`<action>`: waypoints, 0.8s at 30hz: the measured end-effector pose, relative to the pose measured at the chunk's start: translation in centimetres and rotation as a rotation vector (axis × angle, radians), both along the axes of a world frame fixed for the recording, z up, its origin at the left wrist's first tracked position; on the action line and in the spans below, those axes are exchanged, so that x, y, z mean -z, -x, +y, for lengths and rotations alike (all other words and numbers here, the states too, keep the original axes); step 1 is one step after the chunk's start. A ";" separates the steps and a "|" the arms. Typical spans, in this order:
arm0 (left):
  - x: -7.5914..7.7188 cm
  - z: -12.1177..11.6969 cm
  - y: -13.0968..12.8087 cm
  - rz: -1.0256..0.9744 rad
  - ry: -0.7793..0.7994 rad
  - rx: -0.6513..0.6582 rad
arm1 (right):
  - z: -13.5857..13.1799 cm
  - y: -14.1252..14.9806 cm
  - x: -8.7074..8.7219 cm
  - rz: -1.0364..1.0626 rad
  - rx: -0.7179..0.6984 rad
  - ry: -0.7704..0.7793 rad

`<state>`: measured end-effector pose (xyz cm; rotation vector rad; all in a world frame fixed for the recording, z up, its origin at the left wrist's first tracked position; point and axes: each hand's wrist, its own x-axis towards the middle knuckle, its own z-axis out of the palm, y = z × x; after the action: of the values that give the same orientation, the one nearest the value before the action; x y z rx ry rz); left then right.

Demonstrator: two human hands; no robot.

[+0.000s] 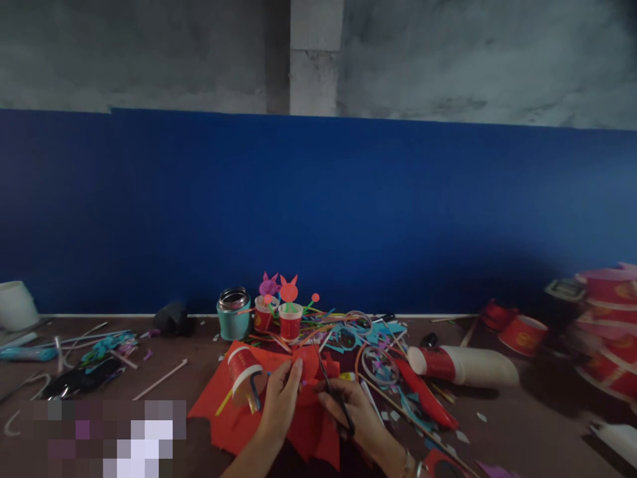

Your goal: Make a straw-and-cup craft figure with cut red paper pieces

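My left hand pinches a small red paper piece between thumb and fingers. In my right hand are dark-handled scissors, their blades pointing up beside the paper's right edge. Whether the blades touch the paper, I cannot tell. Beneath both hands spreads a large red paper sheet with jagged cut edges. A red and white paper cup lies tilted on the sheet, just left of my left hand, with coloured strips by its mouth. Behind stand two cups with paper animal heads, the nearer being a red-headed cup.
A teal metal jar stands at the back. Tangled strips and blue paper scraps lie right of it. Farther right are a stack of cups on its side and piled red cups. Sticks and a black pouch lie left.
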<state>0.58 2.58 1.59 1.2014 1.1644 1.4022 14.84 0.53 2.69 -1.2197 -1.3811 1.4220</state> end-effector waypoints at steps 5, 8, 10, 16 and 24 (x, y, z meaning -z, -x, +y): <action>0.2 0.2 0.0 0.031 -0.050 -0.012 | 0.1 0.1 0.2 0.017 -0.019 0.000; 0.3 0.3 0.0 0.037 -0.065 -0.016 | 0.2 0.1 0.3 0.034 -0.010 -0.006; 0.3 0.3 0.0 0.028 -0.062 -0.017 | 0.3 0.0 0.4 0.033 -0.020 -0.004; 0.1 0.1 0.0 -0.035 0.012 0.009 | 0.2 -0.3 0.5 0.001 -0.024 -0.017; 0.6 0.3 0.1 -0.028 -0.001 -0.025 | 0.4 -0.1 0.8 -0.014 -0.044 -0.001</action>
<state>0.49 2.83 1.00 1.1681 1.1637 1.4338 14.97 0.91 1.86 -1.2072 -1.4262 1.4454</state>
